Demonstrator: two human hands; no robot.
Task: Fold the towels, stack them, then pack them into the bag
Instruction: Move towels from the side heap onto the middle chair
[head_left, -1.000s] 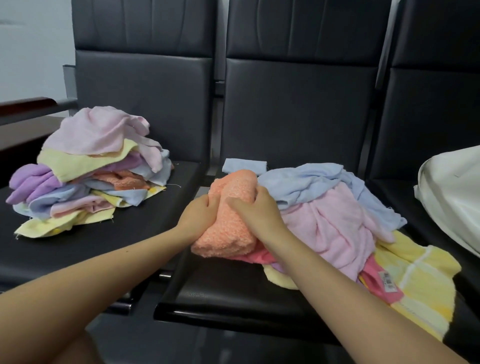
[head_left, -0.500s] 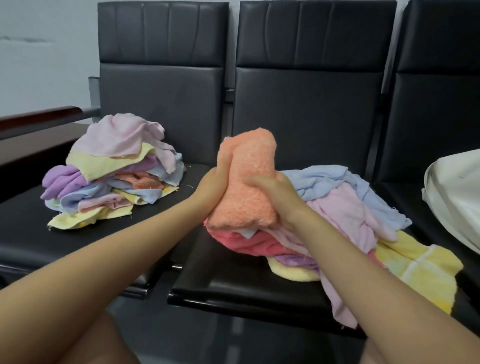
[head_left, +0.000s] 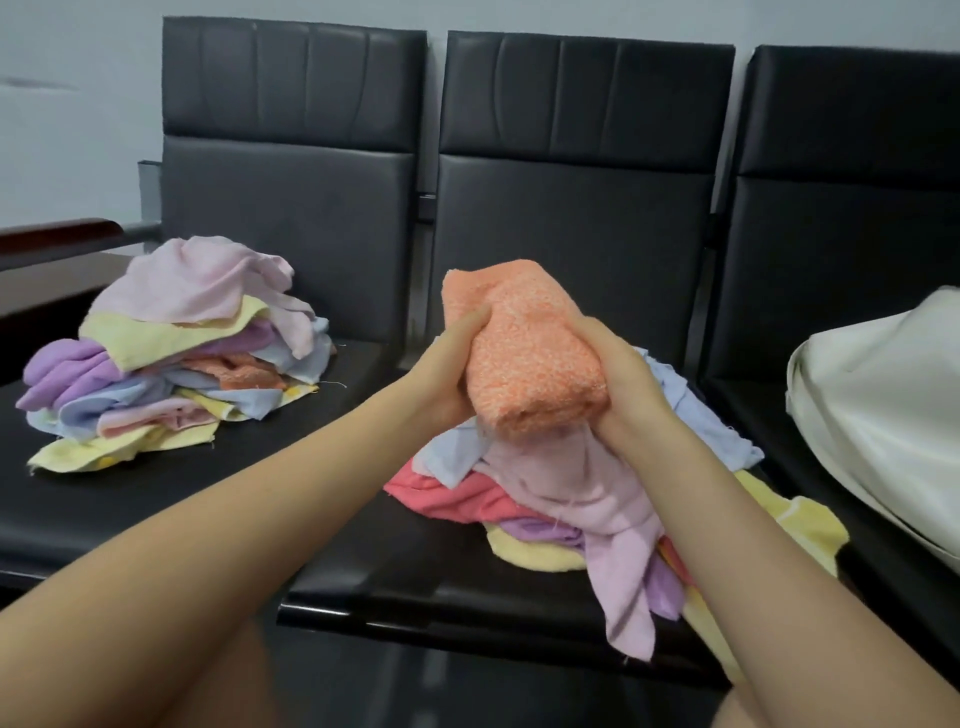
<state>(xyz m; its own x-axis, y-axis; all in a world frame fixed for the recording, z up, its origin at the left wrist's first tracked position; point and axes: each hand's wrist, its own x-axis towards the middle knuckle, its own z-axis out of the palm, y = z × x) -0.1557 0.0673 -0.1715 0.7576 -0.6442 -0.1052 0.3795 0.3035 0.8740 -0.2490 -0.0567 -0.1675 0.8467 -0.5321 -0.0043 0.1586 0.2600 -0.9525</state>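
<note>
Black padded waiting-room seats are serving as my worktable while my left hand and right hand are gripping a fuzzy orange rolled towel above the unfolded pile, keeping its folds together.

head view, looking forward-down, close over seats.

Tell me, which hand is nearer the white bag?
Right. The right hand grips the orange towel on the side toward the white bag; the left hand grips the towel's far side.
</note>
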